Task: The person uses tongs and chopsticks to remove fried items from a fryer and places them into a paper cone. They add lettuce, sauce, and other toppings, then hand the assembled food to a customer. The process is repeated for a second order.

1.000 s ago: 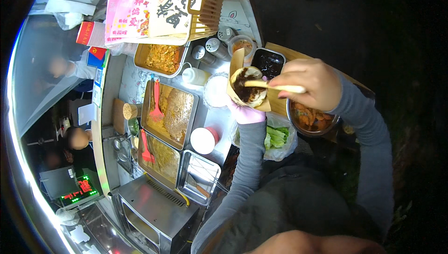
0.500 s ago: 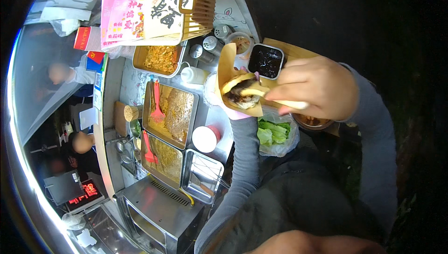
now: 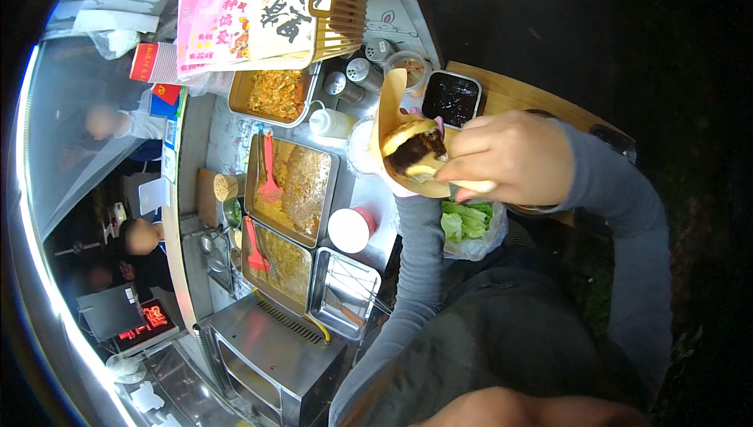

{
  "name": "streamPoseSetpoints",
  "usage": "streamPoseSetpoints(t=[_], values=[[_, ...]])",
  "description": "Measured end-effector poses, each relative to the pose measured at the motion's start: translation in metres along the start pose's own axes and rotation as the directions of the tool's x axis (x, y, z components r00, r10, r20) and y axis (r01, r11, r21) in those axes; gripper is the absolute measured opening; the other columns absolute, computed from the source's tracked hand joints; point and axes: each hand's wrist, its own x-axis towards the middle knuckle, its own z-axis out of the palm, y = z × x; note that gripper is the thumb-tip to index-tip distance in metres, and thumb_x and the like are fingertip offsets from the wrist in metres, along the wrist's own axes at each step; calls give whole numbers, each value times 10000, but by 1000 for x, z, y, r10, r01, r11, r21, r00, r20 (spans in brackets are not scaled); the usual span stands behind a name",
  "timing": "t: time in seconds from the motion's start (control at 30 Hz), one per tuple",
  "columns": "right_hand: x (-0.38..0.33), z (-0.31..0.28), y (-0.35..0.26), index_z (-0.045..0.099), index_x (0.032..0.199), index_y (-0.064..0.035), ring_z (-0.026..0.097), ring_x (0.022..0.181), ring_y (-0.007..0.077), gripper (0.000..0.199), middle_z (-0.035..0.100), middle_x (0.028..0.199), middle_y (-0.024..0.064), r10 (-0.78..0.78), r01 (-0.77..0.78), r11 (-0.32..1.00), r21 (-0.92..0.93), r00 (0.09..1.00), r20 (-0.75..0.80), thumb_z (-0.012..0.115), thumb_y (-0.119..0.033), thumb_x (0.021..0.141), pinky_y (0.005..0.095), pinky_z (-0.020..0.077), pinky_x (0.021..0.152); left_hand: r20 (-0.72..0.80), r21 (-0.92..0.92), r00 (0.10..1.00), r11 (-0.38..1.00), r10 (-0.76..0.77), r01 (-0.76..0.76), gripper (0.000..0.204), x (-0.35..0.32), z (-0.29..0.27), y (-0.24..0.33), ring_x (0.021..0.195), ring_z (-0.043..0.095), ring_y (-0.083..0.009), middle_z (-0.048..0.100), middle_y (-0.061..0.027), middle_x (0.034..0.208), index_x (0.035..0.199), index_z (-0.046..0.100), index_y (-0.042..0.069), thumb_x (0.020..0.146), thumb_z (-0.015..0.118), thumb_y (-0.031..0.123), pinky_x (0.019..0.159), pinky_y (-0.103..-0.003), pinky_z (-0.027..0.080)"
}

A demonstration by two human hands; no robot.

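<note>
In the head view, the left hand point(image 3: 402, 189) is curled around the paper sleeve point(image 3: 389, 105), the bun point(image 3: 407, 128) sitting mouth-up in it, just above the palm. The right hand point(image 3: 510, 156) is closed on the spreader point(image 3: 475, 186), whose tip is at the bun's mouth. The bun looks light, soft and easily torn, its dark filling point(image 3: 408, 154) probably slippery; best cupped low through the paper, without squeezing. Beyond the left fingertips lies the sauce tray point(image 3: 478, 98).

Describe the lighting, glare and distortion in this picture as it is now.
Head view: the white light strip bows along the left rim; head view: the silver tray catches bright glints, and the right hand is lit clearly; head view: the picture's right side falls into near black.
</note>
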Motion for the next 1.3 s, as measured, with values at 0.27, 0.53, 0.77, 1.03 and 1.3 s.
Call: streamPoseSetpoints(t=[0.27, 0.53, 0.77, 1.03, 1.3], values=[[-8, -12, -5, 655, 947, -14, 578, 736, 255, 256, 591, 789, 105, 17, -17, 993, -113, 1000, -4, 670, -213, 787, 346, 476, 678, 32, -141, 995, 986, -89, 93, 629, -1, 20, 4, 1203, 456, -308, 510, -111, 1284, 1307, 468, 144, 861, 458, 587, 1055, -594, 269], [-5, -9, 13, 654, 946, 7, 589, 689, 236, 245, 605, 773, 112, 139, -138, 990, 12, 990, -27, 673, -187, 799, 335, 496, 636, -69, 157, 997, 988, 28, -17, 595, -6, 26, 1, 1135, 497, -336, 488, -152, 1268, 1305, 422, 125, 826, 487, 473, 993, -526, 397], [7, -7, 10, 651, 940, 2, 582, 673, 244, 230, 594, 764, 118, 83, -85, 996, -11, 990, -115, 684, -168, 788, 336, 481, 606, -19, -129, 1000, 992, -17, 15, 478, -16, 48, 8, 1097, 525, -252, 505, -84, 1240, 1298, 403, 149, 869, 527, 318, 902, -431, 483], [-10, -5, 26, 662, 974, 5, 601, 632, 177, 165, 634, 798, 121, 170, -169, 985, 32, 933, -316, 616, -80, 841, 277, 479, 555, -290, -160, 954, 987, -76, 30, 533, -4, 62, 18, 1135, 500, -324, 522, -101, 1257, 1216, 521, 135, 843, 506, 516, 905, -534, 454], [-18, -9, 30, 667, 990, 2, 624, 668, 185, 187, 648, 813, 137, 245, -233, 969, 78, 935, -255, 611, -104, 846, 267, 489, 586, -222, -101, 974, 993, 41, -65, 524, -2, 58, 14, 1128, 509, -309, 542, -88, 1222, 1226, 506, 147, 867, 460, 525, 924, -545, 444]])
